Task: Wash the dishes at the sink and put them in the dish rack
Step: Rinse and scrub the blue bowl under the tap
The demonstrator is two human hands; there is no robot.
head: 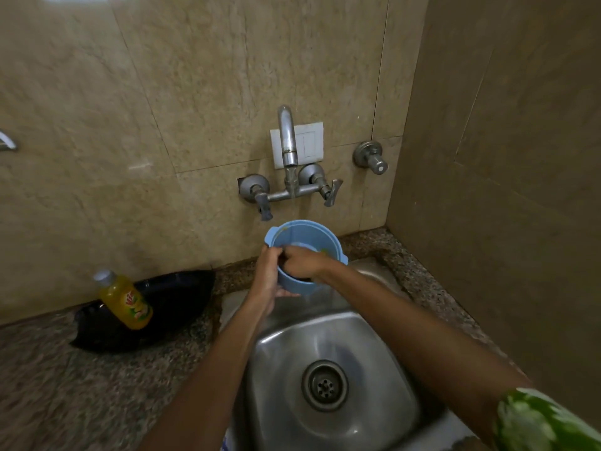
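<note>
A blue container (304,255) is being held above the sink (325,336), below the faucet (287,141). It is being gripped outside by the left hand (268,278); the right hand (300,262) is being worked inside it. Washing is judged underway; no dish rack is being shown, so racking remains.

single head view, looking forward and down, close over the sink (328,323), facing the tiled wall (162,92)
</note>
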